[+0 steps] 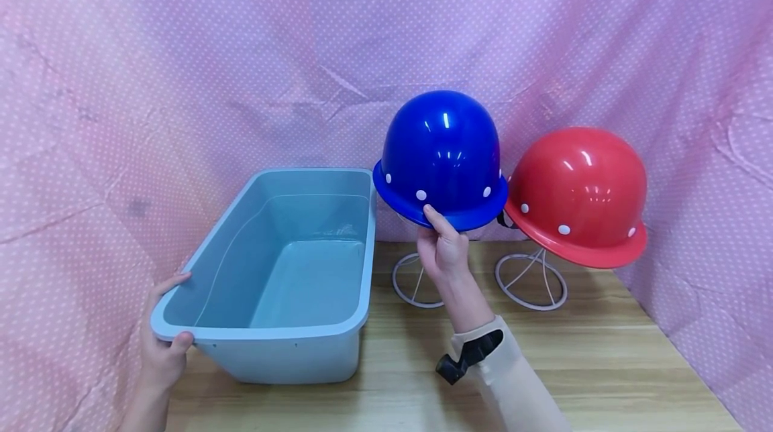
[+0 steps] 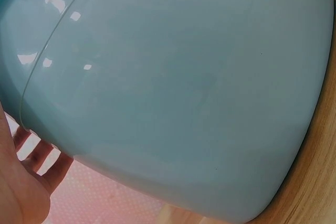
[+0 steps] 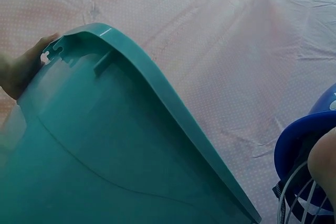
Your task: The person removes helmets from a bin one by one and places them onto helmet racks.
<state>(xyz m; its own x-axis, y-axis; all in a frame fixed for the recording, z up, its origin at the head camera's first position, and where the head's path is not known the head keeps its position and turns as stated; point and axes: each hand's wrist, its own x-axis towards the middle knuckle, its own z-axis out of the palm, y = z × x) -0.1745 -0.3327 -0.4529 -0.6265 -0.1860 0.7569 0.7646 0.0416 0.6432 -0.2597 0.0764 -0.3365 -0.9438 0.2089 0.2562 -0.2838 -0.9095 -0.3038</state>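
A pale blue plastic tub (image 1: 260,334) stands on the left of the table, its inside bare. At its near left corner my left hand (image 1: 163,351) grips the rim, thumb in front and fingers along the side. In the left wrist view, the fingers (image 2: 55,171) reach under the rim. To the right, my right hand (image 1: 445,254) holds a glossy blue hard hat (image 1: 443,150) by its front brim, thumb on top; its other fingers are mostly hidden. The hat sits upright over a white wire stand (image 1: 396,284). The right wrist view shows dark lining and white wires under its brim (image 3: 286,140).
A red hard hat (image 1: 582,190) rests tilted on a second white wire stand (image 1: 531,307), close to the blue one. Both stands and the tub are on a wood-grain table (image 1: 610,351). Pink dotted cloth (image 1: 241,56) hangs behind and at both sides.
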